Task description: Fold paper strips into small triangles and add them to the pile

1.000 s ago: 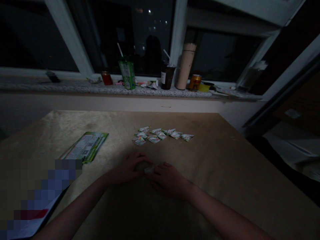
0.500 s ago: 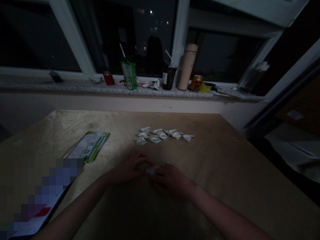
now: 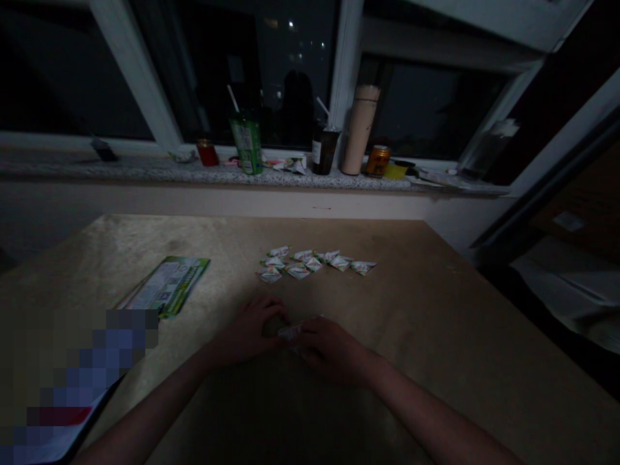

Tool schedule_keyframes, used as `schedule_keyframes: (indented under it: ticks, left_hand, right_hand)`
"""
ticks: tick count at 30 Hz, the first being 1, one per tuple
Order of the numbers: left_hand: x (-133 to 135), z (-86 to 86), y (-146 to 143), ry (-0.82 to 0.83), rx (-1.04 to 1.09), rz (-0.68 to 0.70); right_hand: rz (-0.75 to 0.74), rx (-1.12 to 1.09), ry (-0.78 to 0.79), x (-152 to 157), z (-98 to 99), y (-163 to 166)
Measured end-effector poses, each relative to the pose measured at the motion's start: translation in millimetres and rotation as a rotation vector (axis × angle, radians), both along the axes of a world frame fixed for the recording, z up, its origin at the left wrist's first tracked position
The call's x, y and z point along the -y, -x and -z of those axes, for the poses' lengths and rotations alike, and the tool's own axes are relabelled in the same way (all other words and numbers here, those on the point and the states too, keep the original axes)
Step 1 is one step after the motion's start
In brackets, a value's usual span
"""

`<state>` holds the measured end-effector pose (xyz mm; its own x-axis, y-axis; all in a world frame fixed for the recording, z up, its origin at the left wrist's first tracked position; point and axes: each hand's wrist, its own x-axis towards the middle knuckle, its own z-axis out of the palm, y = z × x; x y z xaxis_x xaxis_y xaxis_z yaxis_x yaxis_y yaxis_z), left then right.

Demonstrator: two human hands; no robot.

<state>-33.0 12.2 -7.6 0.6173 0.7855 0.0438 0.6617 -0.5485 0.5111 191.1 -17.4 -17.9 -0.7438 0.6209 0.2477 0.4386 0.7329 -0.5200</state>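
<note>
My right hand (image 3: 332,349) is closed over a small folded piece of printed paper (image 3: 290,332), low above the brown tabletop. At the paper's left end is my left hand (image 3: 252,326), its thumb and forefinger curved in to grip the edge. Most of the paper is hidden under my right fingers, and the dim light blurs its print. Beyond my hands lies a group of several small folded printed pieces (image 3: 299,270), white and green, with pointed corners.
Left on the table (image 3: 436,310) are flat green-and-white printed packs (image 3: 177,284) and a partly pixelated flat object (image 3: 72,439). Along the windowsill stand a green cup (image 3: 248,145), a dark cup (image 3: 323,152), a tall pale flask (image 3: 361,132) and a golden can (image 3: 378,161).
My right fingers have shifted slightly on the paper, and both hands stay at it. The whole view has drifted a little, with the surroundings sliding left.
</note>
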Motion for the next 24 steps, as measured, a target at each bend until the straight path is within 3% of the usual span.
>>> schedule_keyframes:
  ticks: [4,7,12,24]
  left_hand:
    - [1,-0.9,-2,0.001,-0.033,-0.015]
    - [0,-0.9,-1,0.007,-0.032,-0.001]
    - [-1,-0.9,0,0.009,-0.028,-0.011]
    - [0,2.4,-3,-0.023,-0.032,-0.033]
  right_hand:
    - [0.132,-0.181,0.086,-10,-7.9,-13]
    - [0.228,-0.111,0.068,-17,-13.5,-29]
    - [0.209,0.005,0.138,-23,-11.9,-43]
    - [0.276,0.027,0.162,-22,-5.1,-34]
